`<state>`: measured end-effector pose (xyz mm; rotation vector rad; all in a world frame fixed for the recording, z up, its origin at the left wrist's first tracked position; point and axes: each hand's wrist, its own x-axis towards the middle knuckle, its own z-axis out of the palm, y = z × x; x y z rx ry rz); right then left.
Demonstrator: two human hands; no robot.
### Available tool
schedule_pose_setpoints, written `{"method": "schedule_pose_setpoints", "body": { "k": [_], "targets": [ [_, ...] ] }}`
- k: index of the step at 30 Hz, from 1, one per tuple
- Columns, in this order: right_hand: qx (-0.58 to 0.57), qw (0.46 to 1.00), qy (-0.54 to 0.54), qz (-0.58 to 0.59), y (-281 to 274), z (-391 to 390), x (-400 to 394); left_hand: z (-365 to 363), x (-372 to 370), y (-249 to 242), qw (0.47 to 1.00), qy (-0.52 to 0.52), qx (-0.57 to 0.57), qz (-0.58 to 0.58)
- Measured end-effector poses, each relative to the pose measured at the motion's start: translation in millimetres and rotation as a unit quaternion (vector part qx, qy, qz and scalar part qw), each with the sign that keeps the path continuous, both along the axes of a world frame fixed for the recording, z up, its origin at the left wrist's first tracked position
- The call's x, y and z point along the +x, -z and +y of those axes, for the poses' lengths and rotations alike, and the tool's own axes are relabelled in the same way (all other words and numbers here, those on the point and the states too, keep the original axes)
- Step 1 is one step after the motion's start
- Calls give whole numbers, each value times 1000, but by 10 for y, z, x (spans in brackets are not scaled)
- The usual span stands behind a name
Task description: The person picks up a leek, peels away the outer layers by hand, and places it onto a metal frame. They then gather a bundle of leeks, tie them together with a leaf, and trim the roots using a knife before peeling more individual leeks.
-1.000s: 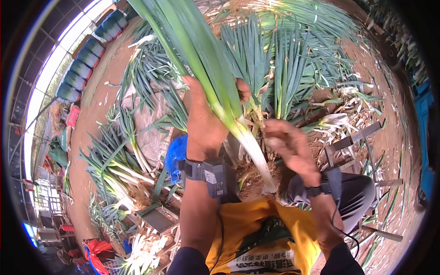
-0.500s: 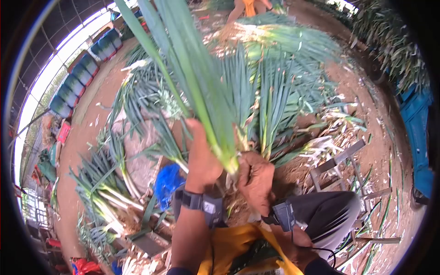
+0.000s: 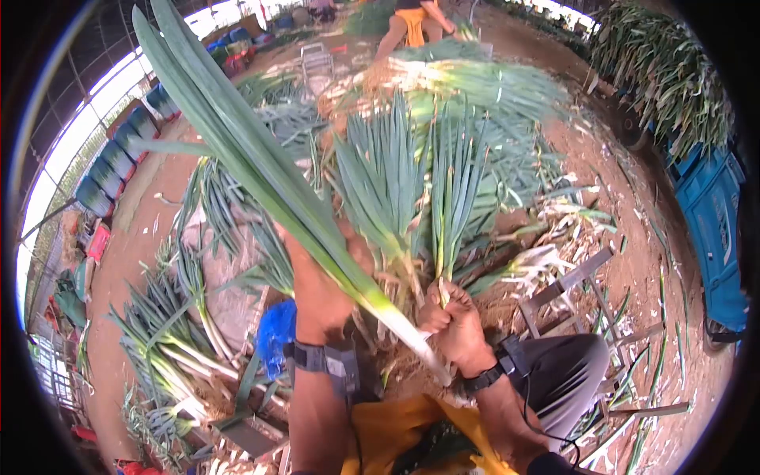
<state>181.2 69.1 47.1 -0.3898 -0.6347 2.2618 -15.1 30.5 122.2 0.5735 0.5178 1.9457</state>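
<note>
A large green onion (image 3: 261, 170) slants across the middle of the head view, leaves to the upper left and white root end to the lower right. My left hand (image 3: 321, 277) is closed around its lower stalk and partly hidden behind it. Close by the white end, my right hand (image 3: 459, 324) is closed, thumb against curled fingers; I cannot tell what it pinches. Its fingers overlap the base of an upright green onion bunch (image 3: 459, 182) behind. Another bunch (image 3: 384, 174) stands left of that one.
Piles of green onions (image 3: 499, 87) cover the ground ahead, with more (image 3: 174, 340) at left. A blue plastic bag (image 3: 275, 336) lies beside my left forearm. At right are a metal frame (image 3: 566, 289) and a blue vehicle (image 3: 712, 229). Another person (image 3: 416, 24) bends at the back.
The held green onion has tipped leftward, and its white end now shows lower right. My right hand has moved from its root end to beside the white stalk, fingers curled. The view has shifted slightly.
</note>
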Motion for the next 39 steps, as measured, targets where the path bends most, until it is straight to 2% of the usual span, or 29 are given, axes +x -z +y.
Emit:
{"method": "schedule_pose_setpoints", "body": {
  "k": [2, 3, 4, 6, 10, 11, 13, 16, 17, 18, 19, 21, 22, 23, 24, 26, 28, 30, 32, 35, 39],
  "targets": [
    [101, 987, 2, -123, 141, -90, 122, -37, -112, 30, 1000, -12, -2, -26],
    [304, 916, 36, -258, 115, -107, 156, -47, -216, 20, 999, -13, -14, -32],
    [408, 877, 15, -254, 168, -116, 214, -71, -320, 25, 999, -14, -24, -37],
    [553, 746, -69, -364, 165, -129, 381, -133, -502, 29, 999, -23, 18, -32],
    [641, 598, 0, -480, 1339, -190, 657, -272, -757, 37, 993, -101, 63, 14],
    [638, 569, -10, -519, 1598, -197, 743, -289, -843, 52, 981, -160, 68, 81],
    [612, 518, -48, -596, 2032, -184, 950, -333, -862, 11, 982, -160, 74, 61],
    [518, 454, -84, -720, 2364, 127, 1306, -354, -913, 34, 981, -168, 79, 51],
    [503, 397, -37, -767, 2465, 404, 1421, -352, -881, 17, 978, -186, 65, 60],
    [525, 162, 117, -828, 2792, 715, 1563, -358, -850, 16, 975, -205, 50, 70],
    [539, 124, 154, -818, 2757, 1160, 1824, -339, -851, 24, 973, -221, 42, 55],
    [536, 232, 286, -760, 1713, 1583, 1753, -333, -846, 50, 981, -185, 49, 31],
    [480, 290, 283, -778, 870, 1383, 1487, -315, -843, 63, 981, -187, 47, 20],
    [511, 262, 328, -750, 657, 1432, 1504, -304, -807, 50, 978, -207, 33, 24],
    [523, 325, 339, -711, 481, 1463, 1478, -300, -752, 23, 973, -227, 19, 25],
    [433, 674, 271, -533, 297, 1215, 1271, -283, -721, 33, 969, -244, 2, 30],
    [563, 679, 190, -430, 256, 685, 934, -257, -751, 82, 971, -234, -6, 42],
    [559, 703, 111, -425, 246, 185, 604, -231, -695, 97, 970, -241, -9, 33],
    [549, 707, 88, -437, 358, -62, 378, -204, -640, 112, 968, -251, -22, 23],
    [607, 652, 168, -423, 356, -104, 226, -212, -631, 127, 981, -190, -17, -23],
    [610, 628, 201, -440, 284, -73, 155, -110, -486, 30, 967, -238, -47, -73]
  ]
}}
